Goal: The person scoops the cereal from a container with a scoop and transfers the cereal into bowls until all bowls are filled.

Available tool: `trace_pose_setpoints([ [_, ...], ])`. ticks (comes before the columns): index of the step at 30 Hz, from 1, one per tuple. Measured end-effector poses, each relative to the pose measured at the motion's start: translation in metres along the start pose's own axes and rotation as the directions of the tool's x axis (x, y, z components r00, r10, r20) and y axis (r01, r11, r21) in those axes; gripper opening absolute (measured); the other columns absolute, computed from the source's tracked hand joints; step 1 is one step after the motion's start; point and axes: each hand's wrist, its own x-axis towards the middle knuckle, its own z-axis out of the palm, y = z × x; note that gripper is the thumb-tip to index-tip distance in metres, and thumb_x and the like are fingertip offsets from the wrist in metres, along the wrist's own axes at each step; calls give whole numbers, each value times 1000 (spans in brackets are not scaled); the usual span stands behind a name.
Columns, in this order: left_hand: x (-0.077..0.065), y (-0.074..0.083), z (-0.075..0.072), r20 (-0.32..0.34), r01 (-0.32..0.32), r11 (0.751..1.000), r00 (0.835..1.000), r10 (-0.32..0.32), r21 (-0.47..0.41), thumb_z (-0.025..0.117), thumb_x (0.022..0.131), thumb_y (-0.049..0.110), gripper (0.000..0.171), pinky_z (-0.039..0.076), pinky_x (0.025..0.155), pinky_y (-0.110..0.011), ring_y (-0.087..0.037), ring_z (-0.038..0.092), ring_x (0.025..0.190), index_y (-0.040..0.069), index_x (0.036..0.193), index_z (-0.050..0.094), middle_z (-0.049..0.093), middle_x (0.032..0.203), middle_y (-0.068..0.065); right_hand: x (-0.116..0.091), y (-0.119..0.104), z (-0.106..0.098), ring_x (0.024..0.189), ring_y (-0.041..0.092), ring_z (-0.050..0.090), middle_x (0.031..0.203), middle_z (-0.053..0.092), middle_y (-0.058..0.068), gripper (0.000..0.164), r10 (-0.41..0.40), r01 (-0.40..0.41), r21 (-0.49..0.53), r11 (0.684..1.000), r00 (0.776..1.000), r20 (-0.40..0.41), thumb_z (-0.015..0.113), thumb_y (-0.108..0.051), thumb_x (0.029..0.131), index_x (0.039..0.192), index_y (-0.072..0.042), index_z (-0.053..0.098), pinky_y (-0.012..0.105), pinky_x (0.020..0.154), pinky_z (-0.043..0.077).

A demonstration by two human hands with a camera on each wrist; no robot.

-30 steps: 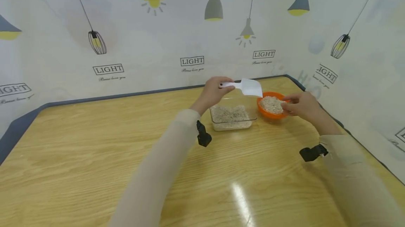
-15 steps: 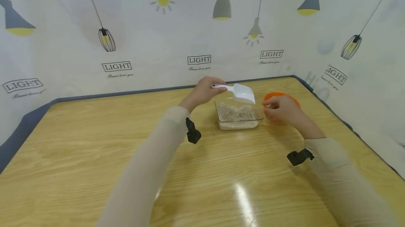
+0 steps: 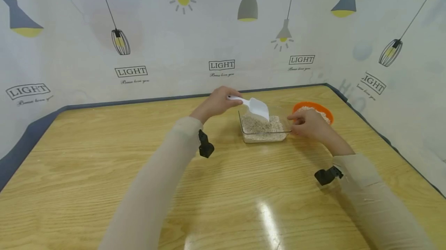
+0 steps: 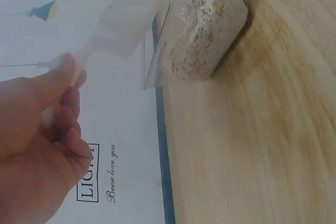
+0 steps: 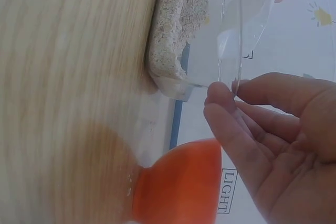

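Observation:
My left hand (image 3: 223,101) grips the handle of a white plastic scoop (image 3: 259,108), its blade tilted down over a clear rectangular container (image 3: 265,132). Pale flakes that look like oats (image 4: 202,24) fill the container's lower part, piled unevenly. At the container's right end, my right hand (image 3: 308,124) pinches the rim between thumb and fingers, as the right wrist view shows. Just behind that hand stands an orange bowl (image 3: 313,105) holding more pale flakes, partly hidden by the hand in the head view.
All of it stands on a wood-grain table (image 3: 139,165) near its back right corner. A white cloth printed with lamps (image 3: 167,41) rises along the back and right edges.
The scoop has come left and down from near the bowl to over the container, its blade tipping down. My right hand has left the bowl and taken hold of the container's rim.

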Motion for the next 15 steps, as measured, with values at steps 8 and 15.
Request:
trace_pose_setpoints([
  [8,-2,0,-11,-9,-9,992,1000,11,124,57,92,17,28,45,88,-32,-24,54,107,4,116,62,56,122,-11,-2,-4,1,75,23,58,93,60,22,35,3,-3,17,1000,1000,-5,57,-3,89,120,12,53,30,59,48],
  [15,-2,8,-20,-22,-28,972,999,34,231,58,91,12,25,43,90,-33,-24,52,110,3,114,63,57,119,-11,-1,-1,1,76,30,62,91,61,22,36,8,-9,53,999,1000,5,55,-2,89,121,14,51,38,64,52],
])
